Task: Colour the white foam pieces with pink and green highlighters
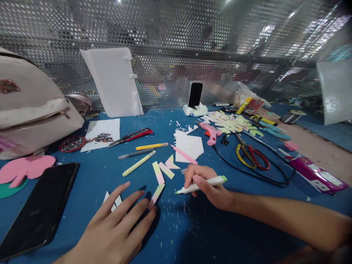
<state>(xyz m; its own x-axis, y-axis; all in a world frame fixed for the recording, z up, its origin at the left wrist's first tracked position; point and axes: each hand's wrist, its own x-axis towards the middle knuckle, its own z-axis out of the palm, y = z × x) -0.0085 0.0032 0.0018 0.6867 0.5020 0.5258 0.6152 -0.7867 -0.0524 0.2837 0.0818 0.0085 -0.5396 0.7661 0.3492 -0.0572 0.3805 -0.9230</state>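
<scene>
Marker, lower ctr-right of frame, is pinched in our R hand, prob light, stiff, best held mid-barrel, while our spread L hand touches flimsy-looking paper strip, lower ctr, best pinned flat.

Cut off by left edge: backpack, pink cutout, corner of black phone. Cut off by bottom edge: wrist of left hand. Covered by left fingers: lower end of two-tone strip, parts of white pieces. Covered midway by right hand: barrel of white marker. Too small to identify: mixed bits on white paper. Too blurred to identify: shapes behind perforated panel.
</scene>
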